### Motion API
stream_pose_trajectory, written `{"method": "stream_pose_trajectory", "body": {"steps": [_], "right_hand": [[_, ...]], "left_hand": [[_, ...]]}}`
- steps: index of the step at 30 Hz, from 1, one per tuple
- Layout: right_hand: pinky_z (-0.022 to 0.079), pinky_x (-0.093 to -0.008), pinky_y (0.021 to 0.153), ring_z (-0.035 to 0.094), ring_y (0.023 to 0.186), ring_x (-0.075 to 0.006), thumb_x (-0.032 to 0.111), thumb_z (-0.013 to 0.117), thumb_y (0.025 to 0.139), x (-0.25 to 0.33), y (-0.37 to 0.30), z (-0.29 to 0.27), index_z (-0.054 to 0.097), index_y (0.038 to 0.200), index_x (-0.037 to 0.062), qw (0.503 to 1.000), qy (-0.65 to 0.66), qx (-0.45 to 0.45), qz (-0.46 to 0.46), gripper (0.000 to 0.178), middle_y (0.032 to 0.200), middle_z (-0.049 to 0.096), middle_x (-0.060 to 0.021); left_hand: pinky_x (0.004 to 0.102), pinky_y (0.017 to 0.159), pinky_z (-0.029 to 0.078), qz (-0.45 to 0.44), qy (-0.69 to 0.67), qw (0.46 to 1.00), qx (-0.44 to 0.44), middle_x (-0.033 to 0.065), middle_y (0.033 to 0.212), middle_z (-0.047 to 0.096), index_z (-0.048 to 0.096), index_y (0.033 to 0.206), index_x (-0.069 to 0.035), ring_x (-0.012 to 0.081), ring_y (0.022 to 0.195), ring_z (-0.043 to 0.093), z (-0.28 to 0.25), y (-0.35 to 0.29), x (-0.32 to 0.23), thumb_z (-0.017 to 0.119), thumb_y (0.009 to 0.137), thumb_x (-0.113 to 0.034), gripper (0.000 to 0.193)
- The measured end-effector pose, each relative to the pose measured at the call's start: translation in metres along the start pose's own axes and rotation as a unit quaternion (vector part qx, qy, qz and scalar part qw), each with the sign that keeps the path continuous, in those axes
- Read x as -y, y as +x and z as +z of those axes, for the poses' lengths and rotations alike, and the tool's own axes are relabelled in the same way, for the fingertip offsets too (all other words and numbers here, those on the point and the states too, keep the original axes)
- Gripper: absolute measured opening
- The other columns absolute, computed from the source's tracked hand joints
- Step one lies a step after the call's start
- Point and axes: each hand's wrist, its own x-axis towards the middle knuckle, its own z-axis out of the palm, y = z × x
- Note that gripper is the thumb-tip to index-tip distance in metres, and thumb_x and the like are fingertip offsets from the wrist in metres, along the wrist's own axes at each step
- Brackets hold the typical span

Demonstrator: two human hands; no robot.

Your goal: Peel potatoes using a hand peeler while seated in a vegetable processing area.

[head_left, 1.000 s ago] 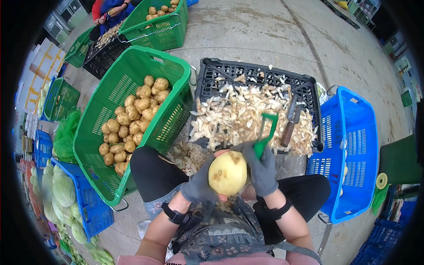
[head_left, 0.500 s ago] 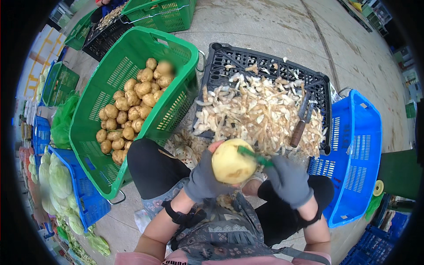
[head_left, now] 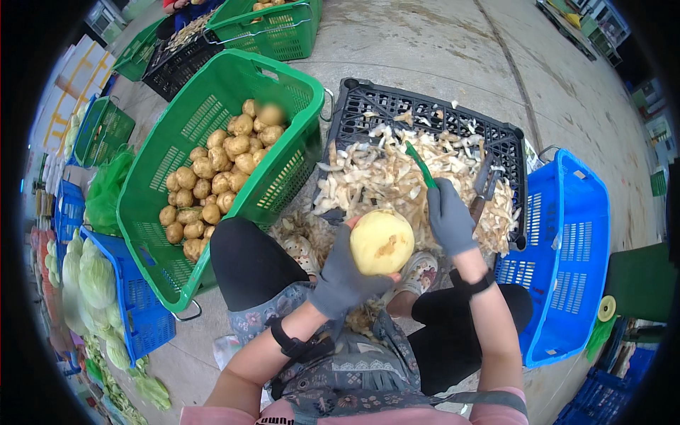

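My left hand, in a grey fingerless-tipped glove, cups a large round potato from the left and below. Its flesh is pale yellow, with a brown patch facing up. My right hand, gloved too, is closed round the handle of a green peeler. The peeler's tip points up and left over the peelings, apart from the potato. A heap of peelings lies on a black plastic crate in front of me. A wooden-handled blade tool rests on the heap's right side.
A green basket of unpeeled potatoes leans at my left knee. On the right stands a blue basket. Far left, another blue basket holds pale green vegetables. More crates and a person are at the back left.
My right hand has drawn the peeler off the potato, moving it up and away over the peelings. The left hand has shifted slightly right with the potato, whose brown patch shows more fully.
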Motion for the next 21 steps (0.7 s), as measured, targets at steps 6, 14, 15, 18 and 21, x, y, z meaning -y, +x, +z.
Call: {"method": "stream_pose_trajectory", "body": {"steps": [6,14,15,18,21], "right_hand": [[0.047,-0.0343,0.052,0.060,0.062,-0.0270,0.018,0.064,0.078,0.059,-0.064,-0.045,0.054,0.117,0.0131,0.964,-0.051,0.058,-0.254,0.040,0.080,0.056,-0.0094],[0.046,-0.0324,0.051,0.060,0.064,-0.0217,0.024,0.066,0.075,0.054,-0.062,-0.061,0.057,0.100,0.0124,0.938,-0.113,0.132,-0.300,0.030,0.077,0.057,-0.0031],[0.046,-0.0324,0.051,0.060,0.064,-0.0217,0.024,0.066,0.075,0.052,-0.062,-0.060,0.057,0.100,0.0124,0.938,-0.112,0.133,-0.300,0.030,0.077,0.057,-0.0031],[0.045,-0.0353,0.049,0.059,0.060,-0.0242,0.023,0.064,0.076,0.045,-0.054,-0.065,0.056,0.102,0.0117,0.936,-0.147,0.089,-0.308,0.029,0.075,0.057,-0.0056],[0.046,-0.0380,0.050,0.059,0.061,-0.0280,0.019,0.061,0.079,0.035,-0.032,-0.076,0.057,0.099,0.0108,0.947,-0.237,0.080,-0.201,0.022,0.073,0.057,-0.0087]], "left_hand": [[0.0306,0.090,0.044,-0.011,0.000,0.999,-0.034,0.0142,0.118,0.048,0.026,0.127,0.002,0.0202,0.111,0.049,-0.010,0.007,0.005,0.080,0.058,-0.008,0.089],[0.0311,0.091,0.043,-0.025,0.025,0.999,0.005,0.0152,0.116,0.048,0.025,0.127,0.004,0.0213,0.110,0.050,-0.017,0.003,-0.017,0.081,0.056,-0.013,0.091],[0.0311,0.091,0.043,-0.026,0.024,0.999,0.004,0.0152,0.116,0.048,0.025,0.127,0.004,0.0213,0.110,0.050,-0.018,0.003,-0.017,0.081,0.056,-0.013,0.091],[0.0316,0.092,0.043,-0.006,0.093,0.995,0.019,0.0101,0.119,0.047,0.026,0.128,-0.001,0.0171,0.111,0.047,-0.022,0.000,-0.016,0.083,0.056,-0.008,0.092],[0.0313,0.092,0.042,0.002,0.073,0.996,0.050,0.0100,0.119,0.048,0.027,0.127,-0.001,0.0171,0.111,0.047,-0.024,-0.004,-0.015,0.083,0.056,-0.009,0.092]]}}
